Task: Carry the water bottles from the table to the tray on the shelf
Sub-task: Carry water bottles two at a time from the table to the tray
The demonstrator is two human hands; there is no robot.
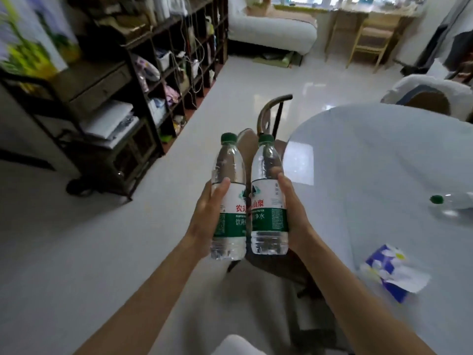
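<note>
Bottles: two upright, one per hand point(204, 221), a third point(453, 202) on the table point(371, 162).

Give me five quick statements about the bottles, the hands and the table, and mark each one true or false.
1. Each hand holds one bottle. True: the left hand grips the left bottle, the right hand grips the right bottle.
2. The held bottles have red caps. False: both caps are green.
3. A third bottle lies on its side on the table. True.
4. The held bottles are upside down. False: both are upright, caps up.
5. The tissue pack lies on the floor. False: it lies on the table, near its edge.
</note>
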